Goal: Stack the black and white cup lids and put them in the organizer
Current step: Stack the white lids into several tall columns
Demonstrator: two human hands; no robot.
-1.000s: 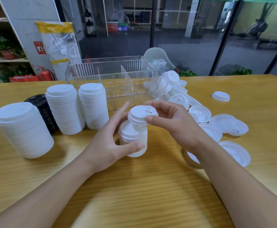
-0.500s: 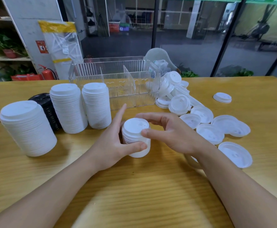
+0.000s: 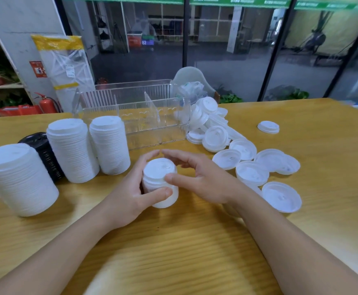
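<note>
A person's left hand (image 3: 131,194) grips a short stack of white plastic cup lids (image 3: 160,182) on the wooden table (image 3: 173,252), right hand (image 3: 197,177) loosely cupped around its top without gripping; three tall white stacks (image 3: 71,150) stand finished, loose white lids (image 3: 252,167) remain unstacked, and the clear plastic organizer (image 3: 135,116) is empty.

There is one view only, from the wide-angle camera on my head, so no second view shares any of it. It looks forward and down over the yellow wooden table (image 3: 195,241), whose near part fills the lower half of the frame. My forearms enter from the two bottom corners and my hands (image 3: 131,194) meet close under the lens, near the middle. Farther off, the table's far edge crosses the frame, and above it stands a dark glass wall (image 3: 227,50). Straight lines bow toward the edges.
</note>
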